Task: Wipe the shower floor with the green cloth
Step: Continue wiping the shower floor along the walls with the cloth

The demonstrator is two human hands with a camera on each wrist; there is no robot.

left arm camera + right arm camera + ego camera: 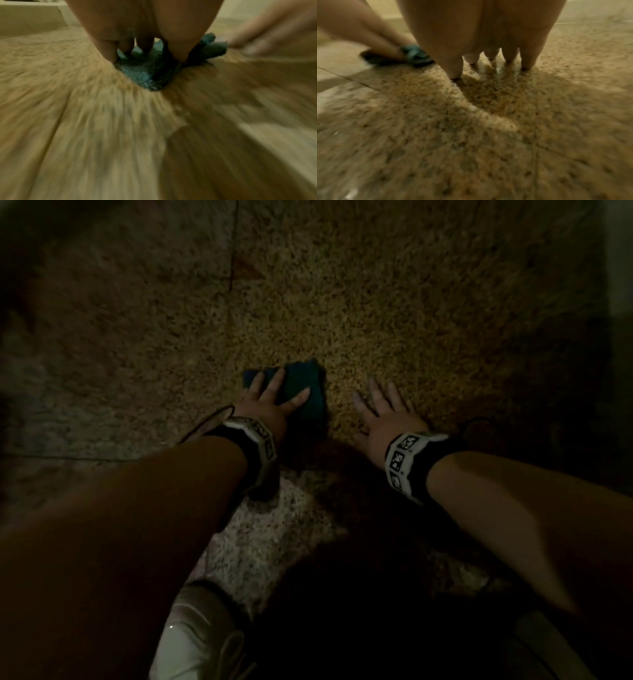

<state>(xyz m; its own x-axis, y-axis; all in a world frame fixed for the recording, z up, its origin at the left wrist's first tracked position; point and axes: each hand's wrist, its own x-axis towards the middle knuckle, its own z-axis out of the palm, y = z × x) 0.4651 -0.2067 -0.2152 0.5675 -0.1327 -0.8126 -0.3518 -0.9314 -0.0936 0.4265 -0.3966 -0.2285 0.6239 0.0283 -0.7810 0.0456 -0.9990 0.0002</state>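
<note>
The green cloth (305,392) lies folded on the speckled brown shower floor (376,313), dimly lit. My left hand (270,398) presses flat on it with straight, spread fingers; in the left wrist view the cloth (145,75) bunches under those fingertips (180,54). My right hand (383,409) rests on the bare floor just right of the cloth, fingers straight and spread, holding nothing. In the right wrist view its fingertips (455,70) touch the floor (488,121), with the cloth (418,55) to the left.
A grout line (233,251) runs up the floor at the far left of centre. A white shoe (195,635) stands at the bottom edge. A pale raised ledge (30,17) borders the floor at the left. The surroundings are dark.
</note>
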